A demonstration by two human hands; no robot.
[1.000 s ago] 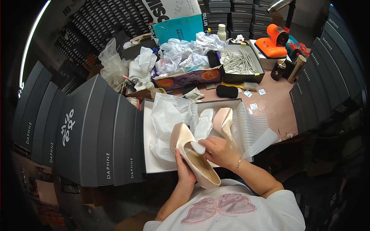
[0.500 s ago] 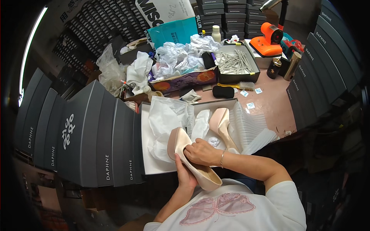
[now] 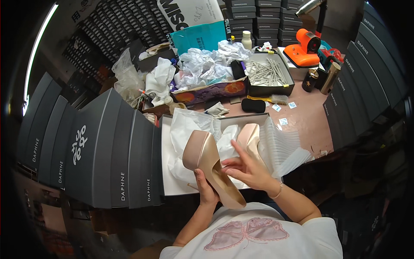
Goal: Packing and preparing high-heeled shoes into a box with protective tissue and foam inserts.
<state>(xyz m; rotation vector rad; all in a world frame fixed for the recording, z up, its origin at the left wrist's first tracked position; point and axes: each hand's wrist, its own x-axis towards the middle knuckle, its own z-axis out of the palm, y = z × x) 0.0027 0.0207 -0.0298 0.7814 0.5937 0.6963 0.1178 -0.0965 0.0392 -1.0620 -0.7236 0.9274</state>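
Note:
A champagne-coloured satin high-heeled shoe [image 3: 199,149] is gripped by my left hand [image 3: 207,190] around its side, toe pointing up and away, its thin heel showing beside the thumb. My right hand [image 3: 250,170] is open beside the shoe's opening, fingers spread, with nothing seen in it; some fingertips overlap the shoe's edge. Beneath both hands lies a shoe box [image 3: 166,166] with white inner walls. In it are the matching shoe [image 3: 249,134], partly covered by my right hand, white tissue paper [image 3: 183,123] and a white paper wad [image 3: 227,137].
Dark shoe boxes [image 3: 97,155] stand close on the left, and another stack [image 3: 362,82] rises on the right. Behind are a carton of crumpled paper [image 3: 207,93], a box of pale sticks [image 3: 267,71], a yellow-handled brush [image 3: 276,99] and an orange device [image 3: 304,49]. Foam sheeting [image 3: 280,142] overhangs the box's right side.
My right hand has come out of the shoe's opening and spread its fingers. My left hand has lifted and turned the shoe slightly, bringing its toe higher.

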